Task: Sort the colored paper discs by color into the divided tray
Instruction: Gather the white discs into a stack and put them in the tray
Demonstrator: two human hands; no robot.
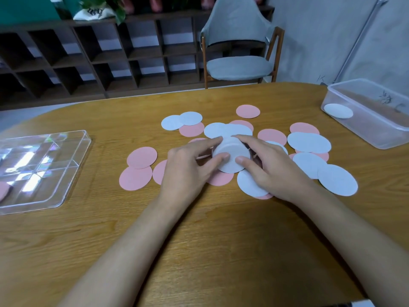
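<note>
A stack of white discs [231, 157] is being gathered at frame centre, clamped in the grip of left hand [188, 171] and right hand [273, 171]; carrying it to the divided tray [55, 151], far left, is probably being called for.

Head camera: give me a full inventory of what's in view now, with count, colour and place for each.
Loose pink paper discs: at least ten, pink, scattered mid-table, several overlapped.
Loose white paper discs: at least eight, white, mixed among the pink ones.
Stack of white paper discs: one, white, held at the pile's middle.
Clear divided plastic tray: one, transparent, table's left; one pink disc inside.
Clear plastic tub: one, transparent, table's right; one white disc inside.
Oval wooden table: one, brown.
Grey padded chair: one, behind table.
Dark cubby shelf: one, back wall.
Left hand, right hand: both grip the stack.
</note>
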